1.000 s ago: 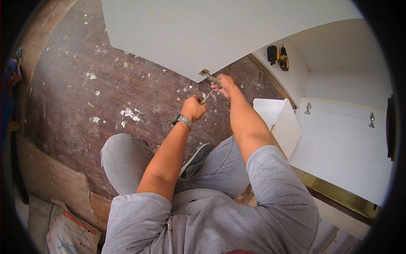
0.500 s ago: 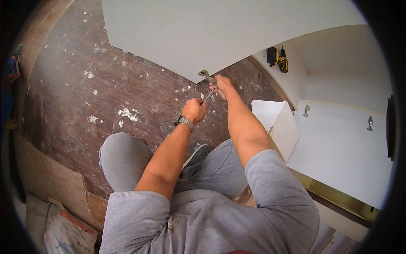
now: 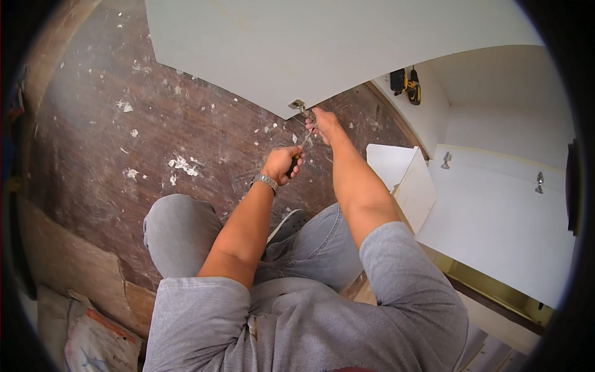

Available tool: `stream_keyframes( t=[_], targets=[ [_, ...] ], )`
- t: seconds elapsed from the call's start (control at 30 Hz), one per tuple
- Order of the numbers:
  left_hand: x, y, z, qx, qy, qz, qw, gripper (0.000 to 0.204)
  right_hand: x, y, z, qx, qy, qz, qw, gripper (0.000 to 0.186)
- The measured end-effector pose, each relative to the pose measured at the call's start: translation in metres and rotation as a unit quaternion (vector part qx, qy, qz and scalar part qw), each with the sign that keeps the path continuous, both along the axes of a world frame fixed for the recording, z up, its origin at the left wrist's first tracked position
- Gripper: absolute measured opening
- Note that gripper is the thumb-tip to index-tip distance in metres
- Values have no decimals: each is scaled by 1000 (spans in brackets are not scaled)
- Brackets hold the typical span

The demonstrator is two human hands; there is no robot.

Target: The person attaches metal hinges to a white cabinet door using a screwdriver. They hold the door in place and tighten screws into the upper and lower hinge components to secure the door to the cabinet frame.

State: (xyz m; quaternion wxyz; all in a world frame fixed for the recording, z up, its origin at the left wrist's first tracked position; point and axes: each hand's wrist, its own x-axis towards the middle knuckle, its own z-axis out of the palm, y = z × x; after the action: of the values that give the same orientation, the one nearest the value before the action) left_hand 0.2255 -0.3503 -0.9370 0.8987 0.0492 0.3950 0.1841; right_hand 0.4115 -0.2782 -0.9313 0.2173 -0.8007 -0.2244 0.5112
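Observation:
A metal cabinet hinge (image 3: 298, 105) is fixed near the lower corner of a large white door panel (image 3: 322, 46). My right hand (image 3: 326, 126) is closed around the hinge's free arm, its fingers partly hiding the metal. My left hand (image 3: 279, 164) grips the black and yellow handle of a screwdriver (image 3: 292, 166). The screwdriver's thin shaft slants up to the right, and its tip goes in at my right fingers, where the exact contact is hidden.
To the right stands a white cabinet carcass (image 3: 496, 217) bearing two metal hinges. A yellow and black cordless drill (image 3: 413, 90) lies inside an upper compartment. Paint spots mark the brown floor (image 3: 186, 124). A printed sack (image 3: 102, 341) rests at lower left.
My left fingers have loosened and shifted around the screwdriver, so its handle shows more now. The right hand stays at the hinge. The view has moved slightly.

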Motion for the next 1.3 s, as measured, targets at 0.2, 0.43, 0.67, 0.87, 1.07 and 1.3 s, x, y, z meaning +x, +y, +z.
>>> stream_keyframes(
  t=[0.2, 0.43, 0.67, 0.87, 1.07, 1.3],
  targets=[
    [23, -14, 0, 161, 177, -22, 971, 31, -9, 3, 6, -8, -48, 41, 998, 46],
    [25, -12, 11, 415, 418, -120, 799, 31, -3, 6, 0, -31, -67, 52, 996, 44],
    [19, -16, 17, 508, 456, -172, 710, 32, 1, 5, -1, -22, -56, 45, 997, 45],
    [-8, 5, -1, 240, 164, -89, 953, 19, 4, 13, 11, -29, 32, 43, 998, 41],
    [-3, 4, 17, 85, 11, 21, 996, 19, 18, 7, -5, -11, 72, 13, 997, 39],
    [15, -13, 7, 516, 362, -109, 769, 24, 7, 10, -7, -5, 46, -8, 999, 38]
  ],
)
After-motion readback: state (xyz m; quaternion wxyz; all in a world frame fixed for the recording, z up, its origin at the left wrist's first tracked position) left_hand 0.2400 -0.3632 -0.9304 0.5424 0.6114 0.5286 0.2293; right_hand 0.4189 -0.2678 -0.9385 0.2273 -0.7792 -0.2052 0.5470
